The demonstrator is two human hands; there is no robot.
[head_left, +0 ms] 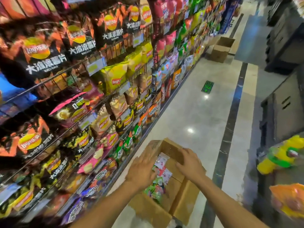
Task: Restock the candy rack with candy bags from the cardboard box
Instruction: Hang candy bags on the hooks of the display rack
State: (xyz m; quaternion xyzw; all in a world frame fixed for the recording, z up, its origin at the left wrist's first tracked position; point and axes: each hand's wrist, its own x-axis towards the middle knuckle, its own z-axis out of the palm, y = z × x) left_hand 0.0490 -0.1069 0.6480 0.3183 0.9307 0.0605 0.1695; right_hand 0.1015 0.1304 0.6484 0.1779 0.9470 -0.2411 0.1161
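1. The left hand (141, 169), at 6 o'clock, is open, its fingers stretched flat over the candy bags (162, 171).
2. The right hand (189, 163), at its 3 o'clock, lies on the box's inner wall with bent fingers; I cannot tell whether it grips.
3. The bags lie inside the open cardboard box (153, 209) on the floor (197, 112).
4. The rack (54, 79) runs from 7 to 12 o'clock, full of chip bags (113, 78).
5. A second box (220, 50) stands at 1 o'clock, well apart.
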